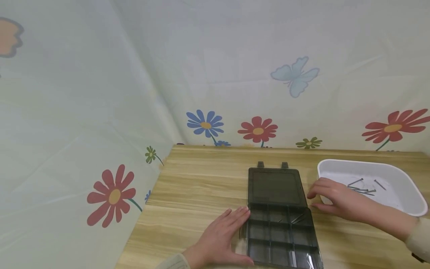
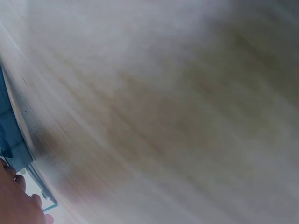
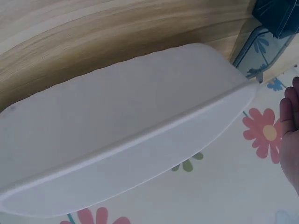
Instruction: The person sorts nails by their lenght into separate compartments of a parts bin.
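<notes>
A dark translucent compartment box point(image 1: 280, 235) lies on the wooden table with its lid point(image 1: 277, 185) swung back flat, away from me. Thin metal pieces lie in its upper right compartment, and a few show near its front right. My left hand point(image 1: 220, 239) rests along the box's left side, fingers extended and fingertips at the edge, thumb at the lower left corner. Between the box and a white tray point(image 1: 401, 186) hovers my right hand point(image 1: 340, 198), fingers loosely bent, with nothing visible in them. Several nails point(image 1: 380, 184) lie scattered in the tray; my right hand and forearm hide its near left part.
The wooden tabletop point(image 1: 191, 183) extends left of the box and behind it. A pale curtain point(image 1: 231, 67) printed with flowers and a butterfly hangs along the back and left. The tray's tall side wall point(image 3: 126, 102) fills much of the right wrist view.
</notes>
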